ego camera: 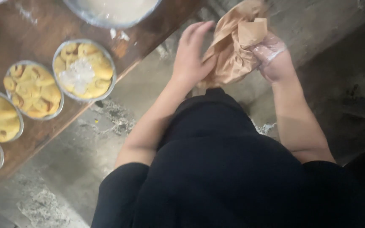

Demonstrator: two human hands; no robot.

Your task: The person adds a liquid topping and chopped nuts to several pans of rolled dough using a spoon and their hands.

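A crumpled brown paper bag (233, 46) is held between both hands above the concrete floor. My left hand (189, 55) presses flat against the bag's left side, fingers stretched upward. My right hand (272, 55), covered by a thin clear plastic glove, grips the bag's right edge near its folded top. Both forearms reach forward over my black top.
A dark wooden table (26, 29) runs along the left, its edge slanting from upper middle to lower left. On it stand several round foil pans of yellow dough rolls (84, 69) and a large metal bowl (110, 14) of pale batter. Grey concrete floor (68, 169) lies beneath.
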